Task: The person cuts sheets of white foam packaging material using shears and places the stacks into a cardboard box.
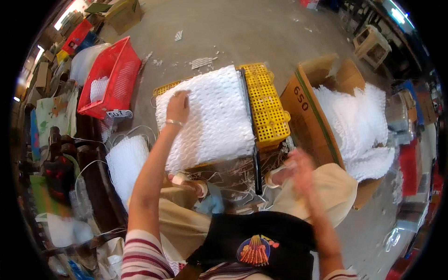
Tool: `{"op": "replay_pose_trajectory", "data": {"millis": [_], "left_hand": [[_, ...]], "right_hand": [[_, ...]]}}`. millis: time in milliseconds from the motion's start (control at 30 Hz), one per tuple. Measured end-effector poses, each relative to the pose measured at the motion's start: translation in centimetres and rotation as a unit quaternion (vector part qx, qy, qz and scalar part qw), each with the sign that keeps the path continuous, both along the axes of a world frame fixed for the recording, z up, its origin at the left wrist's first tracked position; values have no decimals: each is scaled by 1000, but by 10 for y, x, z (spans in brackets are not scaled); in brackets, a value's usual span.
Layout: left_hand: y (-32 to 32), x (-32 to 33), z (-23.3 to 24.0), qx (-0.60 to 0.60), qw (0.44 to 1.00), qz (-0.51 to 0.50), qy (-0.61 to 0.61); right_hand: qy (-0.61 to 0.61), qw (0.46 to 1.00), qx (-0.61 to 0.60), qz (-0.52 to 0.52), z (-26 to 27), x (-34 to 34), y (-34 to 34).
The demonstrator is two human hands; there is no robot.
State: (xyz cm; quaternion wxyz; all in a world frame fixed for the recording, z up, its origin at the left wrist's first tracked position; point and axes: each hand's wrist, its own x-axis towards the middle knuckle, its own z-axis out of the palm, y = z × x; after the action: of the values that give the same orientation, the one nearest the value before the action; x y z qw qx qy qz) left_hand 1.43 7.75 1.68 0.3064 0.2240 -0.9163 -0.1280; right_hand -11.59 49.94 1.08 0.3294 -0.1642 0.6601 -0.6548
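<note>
A stack of white foam netting [213,115] lies on an upturned yellow plastic crate [266,105]. My left hand [178,106], with a bangle at its wrist, rests on the upper left of this netting, fingers bent; whether it grips any is hidden. A long black rod [257,171] runs along the netting's right edge and sticks out past the crate towards me. My right hand [301,168] is blurred above my right knee, off the rod, with nothing visible in it; its finger positions are unclear.
At the right, a cardboard box [311,115] is heaped with white foam netting [357,129]. A red plastic crate [122,77] stands at the left, near another white foam bundle [129,161]. Loose strands [234,182] litter the floor by my feet. A plastic stool [372,45] stands far right.
</note>
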Motion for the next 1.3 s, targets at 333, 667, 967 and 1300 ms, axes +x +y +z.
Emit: {"op": "replay_pose_trajectory", "data": {"millis": [333, 667, 967, 1300], "left_hand": [[-60, -19, -7, 53, 930, 66, -358], [-68, -36, -5, 171, 892, 5, -419], [-64, -32, -1, 344, 899, -32, -268], [14, -123, 13, 93, 941, -171, -276]], "right_hand": [[347, 890, 271, 121, 22, 67, -24], [593, 778, 194, 65, 231, 28, -130], [722, 666, 188, 8, 304, -38, -239], [610, 748, 234, 112, 319, -43, -236]]}}
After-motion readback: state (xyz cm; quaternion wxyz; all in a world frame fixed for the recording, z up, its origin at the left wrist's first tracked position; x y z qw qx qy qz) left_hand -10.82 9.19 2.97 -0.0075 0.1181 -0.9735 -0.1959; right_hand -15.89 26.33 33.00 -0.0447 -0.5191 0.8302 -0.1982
